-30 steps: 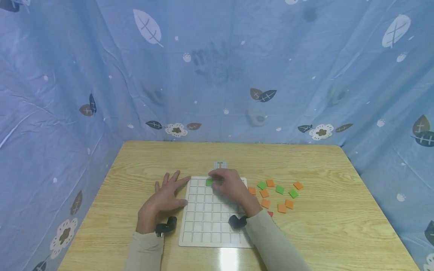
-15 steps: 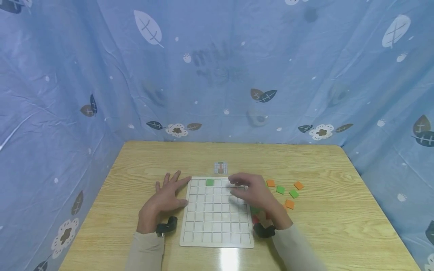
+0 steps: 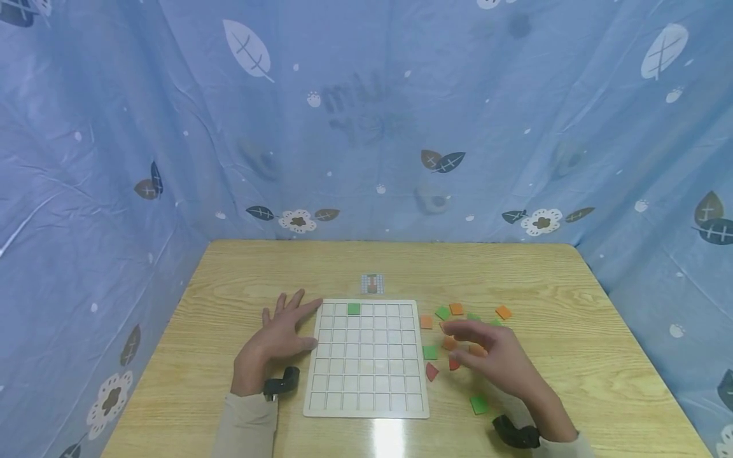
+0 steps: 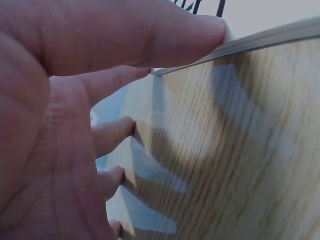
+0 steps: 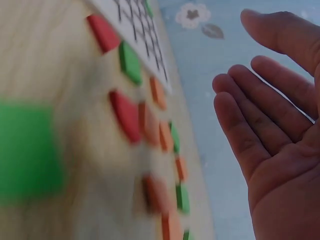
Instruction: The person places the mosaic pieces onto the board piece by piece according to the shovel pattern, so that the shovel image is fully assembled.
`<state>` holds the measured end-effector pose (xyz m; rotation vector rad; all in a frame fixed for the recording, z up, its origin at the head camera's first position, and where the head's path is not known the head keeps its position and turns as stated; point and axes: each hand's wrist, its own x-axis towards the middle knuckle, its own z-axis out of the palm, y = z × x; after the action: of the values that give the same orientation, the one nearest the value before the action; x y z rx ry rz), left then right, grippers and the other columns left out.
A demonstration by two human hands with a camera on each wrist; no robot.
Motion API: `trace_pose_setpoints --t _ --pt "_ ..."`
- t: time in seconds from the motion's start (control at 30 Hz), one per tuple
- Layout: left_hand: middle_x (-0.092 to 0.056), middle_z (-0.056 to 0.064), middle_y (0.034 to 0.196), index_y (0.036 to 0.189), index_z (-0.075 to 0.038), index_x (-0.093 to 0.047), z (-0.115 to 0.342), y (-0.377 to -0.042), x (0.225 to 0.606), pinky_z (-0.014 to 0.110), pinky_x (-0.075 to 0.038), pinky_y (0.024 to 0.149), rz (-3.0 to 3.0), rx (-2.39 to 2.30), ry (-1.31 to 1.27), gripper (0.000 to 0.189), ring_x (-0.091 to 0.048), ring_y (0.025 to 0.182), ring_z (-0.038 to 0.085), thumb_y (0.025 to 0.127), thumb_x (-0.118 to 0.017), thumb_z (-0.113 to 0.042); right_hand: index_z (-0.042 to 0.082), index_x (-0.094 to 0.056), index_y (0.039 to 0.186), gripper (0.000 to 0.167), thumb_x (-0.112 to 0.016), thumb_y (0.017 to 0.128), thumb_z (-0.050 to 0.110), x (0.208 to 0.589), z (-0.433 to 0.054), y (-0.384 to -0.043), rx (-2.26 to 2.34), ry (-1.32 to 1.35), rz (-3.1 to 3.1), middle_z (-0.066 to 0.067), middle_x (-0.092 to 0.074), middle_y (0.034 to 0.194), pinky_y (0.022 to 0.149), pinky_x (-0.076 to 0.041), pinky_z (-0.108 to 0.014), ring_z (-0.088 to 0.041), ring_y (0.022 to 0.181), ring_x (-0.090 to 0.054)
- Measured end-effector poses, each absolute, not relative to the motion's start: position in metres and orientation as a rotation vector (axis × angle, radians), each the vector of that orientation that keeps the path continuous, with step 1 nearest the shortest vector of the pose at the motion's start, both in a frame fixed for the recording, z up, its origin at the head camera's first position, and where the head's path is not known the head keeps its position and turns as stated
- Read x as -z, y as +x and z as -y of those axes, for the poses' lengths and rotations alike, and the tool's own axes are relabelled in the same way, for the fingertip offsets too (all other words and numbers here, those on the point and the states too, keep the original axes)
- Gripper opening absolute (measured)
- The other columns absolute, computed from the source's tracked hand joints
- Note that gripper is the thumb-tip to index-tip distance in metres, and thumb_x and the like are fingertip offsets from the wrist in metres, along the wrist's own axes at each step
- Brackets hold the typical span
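A white grid board [image 3: 366, 366] lies on the wooden table, with one green square tile [image 3: 354, 309] in its top row. My left hand [image 3: 280, 334] rests at the board's left side, fingers spread; its thumb [image 4: 190, 37] touches the board's edge, and the index fingertip is at the far left corner. Over the loose pieces to the board's right hovers my right hand [image 3: 498, 359]. Its palm [image 5: 290, 185] shows nothing held, with the thumb apart from the fingers. Beneath and around it lie orange tiles [image 3: 449, 343], green tiles [image 3: 430, 352] and red wedge-shaped pieces [image 3: 432, 371], some partly covered by the hand.
A small printed pattern card [image 3: 372, 284] lies just beyond the board's far edge. Nearer the front, right of the board, is a separate green tile [image 3: 478, 405]. A blue patterned curtain [image 3: 378, 127] surrounds the table's back and sides.
My right hand has left the green tile in the top row and moved right and toward me, over the loose pieces. The left hand stays in place.
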<state>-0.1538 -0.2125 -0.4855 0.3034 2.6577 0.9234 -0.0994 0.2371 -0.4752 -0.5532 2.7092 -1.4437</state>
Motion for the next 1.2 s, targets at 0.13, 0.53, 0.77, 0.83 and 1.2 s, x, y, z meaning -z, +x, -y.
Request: trace_pose_setpoints --t 0.13,0.53,0.77,0.83,1.2 --pt "-0.01 0.025 0.183 0.169 -0.019 -0.044 0.213 -0.154 0.485 0.087 0.014 0.121 -2.658 -0.93 0.305 0.091 0.008 0.166 0.059 0.085 -0.08 -0.017 0.014 -0.076 0.136 0.042 -0.086 0.096 0.022 0.476 -0.257 -0.081 1.435 -0.47 -2.693 -0.004 -0.08 0.131 0.099 -0.064 -0.032 -0.016 0.117 -0.077" --pt "-0.011 0.025 0.183 0.169 -0.02 -0.045 0.214 -0.155 0.487 0.088 0.014 0.12 -2.662 -0.932 0.309 0.091 0.008 0.165 0.06 0.086 -0.081 -0.017 0.017 -0.075 0.139 0.049 -0.089 0.092 0.02 0.485 -0.292 -0.041 1.434 -0.299 -2.639 -0.005 -0.08 0.133 0.098 -0.06 -0.018 -0.001 0.119 -0.073" --pt "-0.011 0.026 0.182 0.169 -0.019 -0.045 0.214 -0.154 0.488 0.088 0.014 0.12 -2.661 -0.944 0.313 0.09 0.008 0.165 0.06 0.086 -0.082 -0.017 0.019 -0.076 0.136 0.048 -0.09 0.091 0.023 0.49 -0.295 -0.03 1.429 -0.226 -2.58 -0.003 -0.079 0.134 0.099 -0.056 -0.013 0.007 0.122 -0.069" --pt "-0.011 0.026 0.182 0.169 -0.019 -0.045 0.214 -0.154 0.488 0.087 0.014 0.121 -2.661 -0.946 0.313 0.09 0.008 0.165 0.06 0.086 -0.082 -0.017 0.019 -0.076 0.137 0.049 -0.09 0.09 0.024 0.492 -0.295 -0.029 1.421 -0.223 -2.565 -0.002 -0.078 0.136 0.1 -0.055 -0.012 0.008 0.124 -0.067" --pt "-0.01 0.026 0.182 0.169 -0.019 -0.045 0.213 -0.154 0.488 0.088 0.014 0.12 -2.664 -0.938 0.318 0.09 0.008 0.165 0.06 0.087 -0.082 -0.017 0.029 -0.076 0.137 0.052 -0.091 0.088 0.041 0.499 -0.29 -0.028 1.247 -0.195 -2.559 0.008 -0.078 0.136 0.101 -0.054 -0.015 0.009 0.128 -0.062"
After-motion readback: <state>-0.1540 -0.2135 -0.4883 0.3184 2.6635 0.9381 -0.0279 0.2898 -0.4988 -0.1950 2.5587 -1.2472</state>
